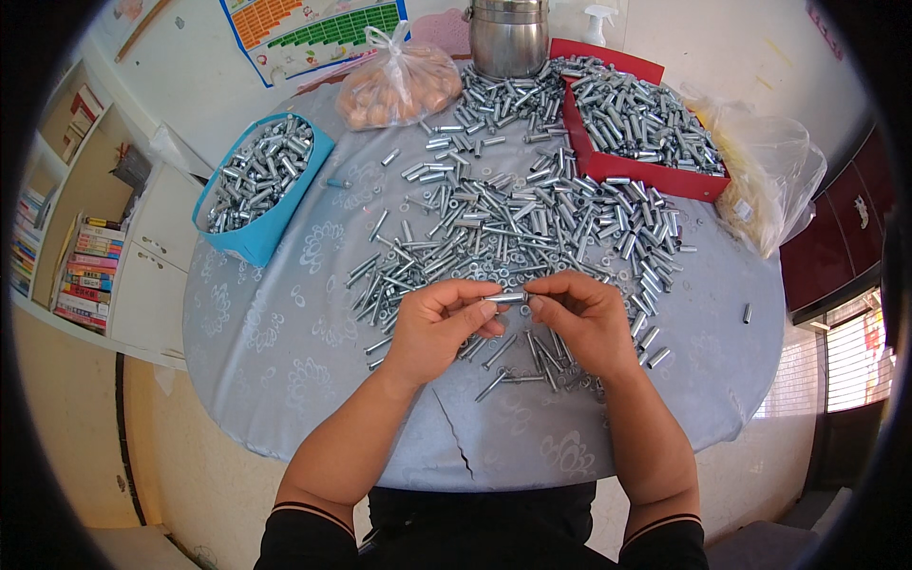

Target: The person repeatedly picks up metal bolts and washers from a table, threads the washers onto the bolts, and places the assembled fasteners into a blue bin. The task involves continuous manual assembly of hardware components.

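Note:
Over the near side of the pile, both hands meet at one short shiny metal sleeve (505,298). My left hand (445,325) is closed, pinching the sleeve between thumb and fingers. Thumb and fingertips of my right hand (586,321) close on the sleeve's right end; whether a small nut or washer is also there is hidden. Around and beyond the hands spreads a loose pile of metal sleeves (532,204), with long thin bolts (492,384) lying just below the hands. Small washers and nuts (475,258) are scattered among them.
A blue bin (255,249) full of metal anchors stands at left. The red box (655,178) at right holds many sleeves. At the back are a bag of eggs (399,87), a steel pot (510,43) and a spray bottle (597,26). A clear plastic bag (774,180) sits beside the box.

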`<state>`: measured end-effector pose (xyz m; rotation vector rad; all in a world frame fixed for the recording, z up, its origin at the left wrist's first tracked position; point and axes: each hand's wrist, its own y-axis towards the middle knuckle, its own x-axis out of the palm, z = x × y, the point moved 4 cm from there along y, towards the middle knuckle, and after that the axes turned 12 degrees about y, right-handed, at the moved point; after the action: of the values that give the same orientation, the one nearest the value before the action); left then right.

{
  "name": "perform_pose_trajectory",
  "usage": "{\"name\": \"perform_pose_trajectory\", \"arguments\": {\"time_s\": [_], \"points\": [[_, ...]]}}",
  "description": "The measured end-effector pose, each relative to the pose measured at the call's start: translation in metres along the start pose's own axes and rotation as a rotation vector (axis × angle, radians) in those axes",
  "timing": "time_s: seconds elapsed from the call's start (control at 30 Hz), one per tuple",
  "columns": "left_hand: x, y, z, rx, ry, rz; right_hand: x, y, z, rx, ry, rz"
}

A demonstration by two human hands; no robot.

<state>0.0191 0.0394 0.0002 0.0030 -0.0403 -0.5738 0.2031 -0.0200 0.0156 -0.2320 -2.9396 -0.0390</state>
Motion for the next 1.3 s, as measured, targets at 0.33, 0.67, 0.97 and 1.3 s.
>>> {"name": "perform_pose_trajectory", "arguments": {"time_s": [0.33, 0.67, 0.97, 1.3], "points": [[-0.004, 0.002, 0.004, -0.005, -0.002, 0.078, -0.004, 0.005, -0.003, -0.443, -0.874, -0.195], [-0.002, 0.002, 0.001, -0.002, 0.019, 0.069, 0.002, 0.006, 0.001, -0.470, -0.980, -0.191], [-0.004, 0.002, 0.001, 0.010, -0.012, 0.089, 0.003, 0.007, -0.003, -0.517, -0.938, -0.186], [-0.004, 0.002, 0.002, -0.004, -0.004, 0.076, -0.003, 0.009, 0.000, -0.167, -0.506, 0.100]]}}
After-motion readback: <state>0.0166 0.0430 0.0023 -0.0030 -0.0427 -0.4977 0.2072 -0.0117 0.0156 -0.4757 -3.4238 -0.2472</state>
